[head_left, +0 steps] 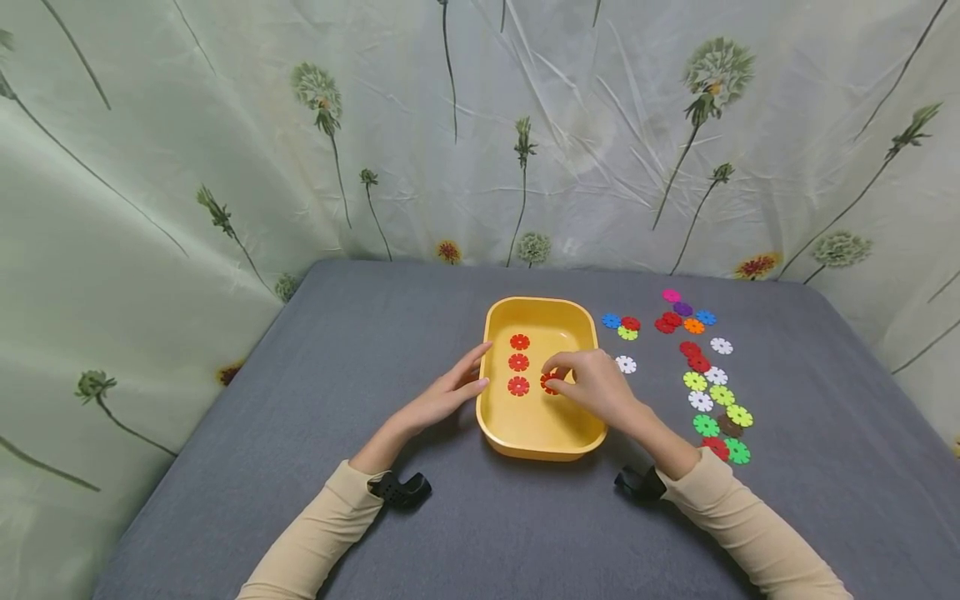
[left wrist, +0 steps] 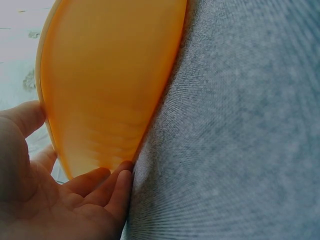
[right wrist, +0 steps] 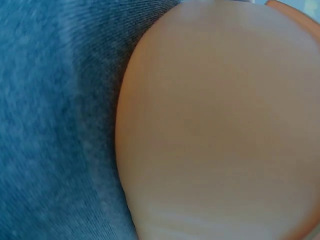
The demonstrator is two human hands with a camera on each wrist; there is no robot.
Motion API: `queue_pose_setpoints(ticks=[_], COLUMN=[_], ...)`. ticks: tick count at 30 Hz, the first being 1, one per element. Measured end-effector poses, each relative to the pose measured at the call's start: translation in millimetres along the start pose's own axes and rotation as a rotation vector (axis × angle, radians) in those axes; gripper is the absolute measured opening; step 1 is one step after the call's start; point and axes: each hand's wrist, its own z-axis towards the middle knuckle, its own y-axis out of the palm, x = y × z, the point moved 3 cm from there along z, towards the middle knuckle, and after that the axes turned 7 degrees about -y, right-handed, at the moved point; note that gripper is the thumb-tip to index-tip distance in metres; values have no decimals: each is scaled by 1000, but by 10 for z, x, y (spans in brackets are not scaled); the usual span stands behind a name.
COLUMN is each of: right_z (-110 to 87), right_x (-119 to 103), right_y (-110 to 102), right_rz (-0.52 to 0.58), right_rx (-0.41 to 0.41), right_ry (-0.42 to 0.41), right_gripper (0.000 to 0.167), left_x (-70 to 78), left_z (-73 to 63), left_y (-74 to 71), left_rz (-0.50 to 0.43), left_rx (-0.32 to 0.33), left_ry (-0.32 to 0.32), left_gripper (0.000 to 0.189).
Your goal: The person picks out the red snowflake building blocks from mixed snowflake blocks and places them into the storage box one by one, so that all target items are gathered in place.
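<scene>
A yellow plastic basin (head_left: pixel 538 429) stands on the grey cloth. Inside it, three red notched discs (head_left: pixel 518 362) lie in a column on the left. My right hand (head_left: pixel 596 383) reaches over the basin's right side and pinches another red notched disc (head_left: pixel 550 383) low over the bottom, beside the nearest disc of the column. Whether this disc touches the bottom I cannot tell. My left hand (head_left: pixel 450 392) rests its fingers against the basin's left wall, thumb and a fingertip at the rim; the left wrist view shows the fingers (left wrist: pixel 92 181) spread along the outer wall.
Right of the basin, notched discs in several colours lie loosely on the cloth, among them a green disc (head_left: pixel 737 451), a white disc (head_left: pixel 722 346) and a blue disc (head_left: pixel 611 321). Behind the table hangs a curtain (head_left: pixel 480 167) with a dandelion print.
</scene>
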Motion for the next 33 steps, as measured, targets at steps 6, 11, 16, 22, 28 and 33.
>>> queue_pose_setpoints(ticks=[6, 11, 16, 22, 28, 33], right_z=[4, 21, 51, 87, 123, 139], right_x=[-9, -19, -52, -97, -133, -146], right_y=[70, 109, 110, 147, 187, 240], right_rz=[7, -11, -34, -57, -66, -82], right_rx=[-31, -51, -76, -155, -199, -225], right_ry=[16, 26, 11, 0, -17, -38], right_gripper=[9, 8, 9, 10, 11, 11], left_x=[-183, -315, -308, -282, -280, -287], left_z=[105, 182, 186, 181, 185, 188], left_y=[11, 15, -4, 1, 4, 4], left_rz=[-8, -18, -14, -9, -4, -2], left_rx=[5, 24, 46, 42, 43, 45], left_ry=[-8, 0, 16, 27, 18, 22], left_gripper=[63, 61, 60, 59, 59, 59])
